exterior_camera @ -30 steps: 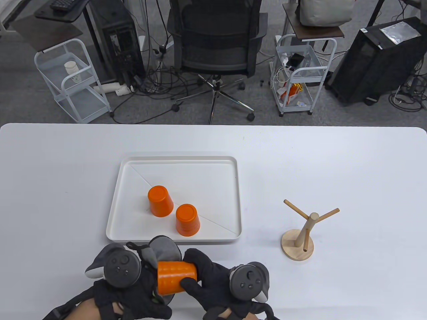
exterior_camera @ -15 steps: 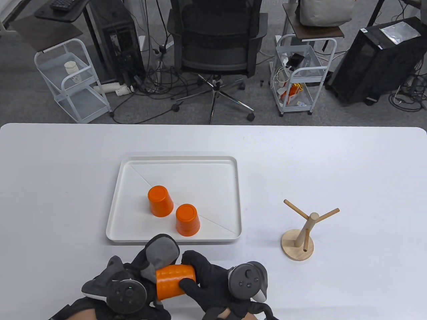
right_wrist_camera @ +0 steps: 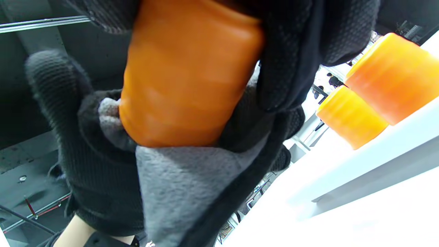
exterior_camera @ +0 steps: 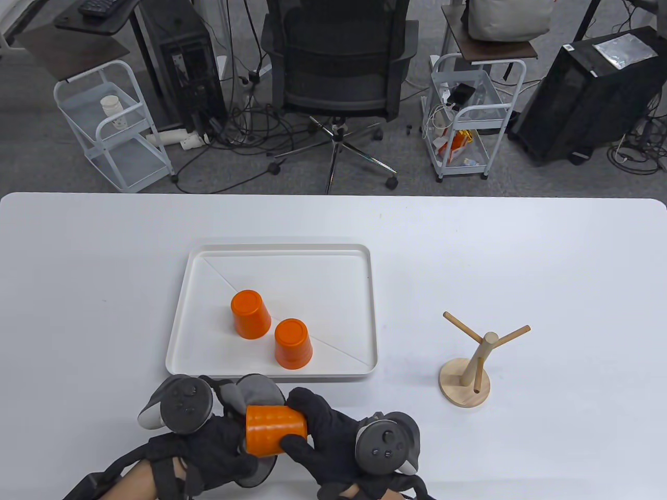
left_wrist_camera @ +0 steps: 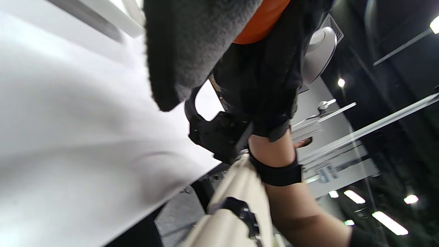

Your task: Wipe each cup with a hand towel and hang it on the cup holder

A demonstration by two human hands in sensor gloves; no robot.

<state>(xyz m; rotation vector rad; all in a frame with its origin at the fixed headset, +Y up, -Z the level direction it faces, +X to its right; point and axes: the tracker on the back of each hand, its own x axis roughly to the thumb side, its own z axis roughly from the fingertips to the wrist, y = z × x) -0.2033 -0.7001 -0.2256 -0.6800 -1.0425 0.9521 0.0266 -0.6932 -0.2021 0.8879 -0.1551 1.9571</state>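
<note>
While both hands sit low centre of the table view, the right hand [exterior_camera: 333,437] has its fingers [exterior_camera: 305,403] curled round an orange cup [exterior_camera: 275,430] lying on its side, thumb on the near wall. The left hand [exterior_camera: 208,442] grips a grey hand towel [exterior_camera: 258,388] bunched vs. the cup's open end; right wrist view shows the cloth wrapping under & round that end. The cup is held just above the white desk [exterior_camera: 104,271], near the bottom edge of the frame, approx. in front of the white tray [exterior_camera: 292,252]. Two more orange cups, one [exterior_camera: 250,314] upper left of the other [exterior_camera: 293,344], stand upside down in the tray's lower half, close but apart. Wooden cup holder [exterior_camera: 466,364] stands at lower right w/ bare pegs, well apart from the hands.
</note>
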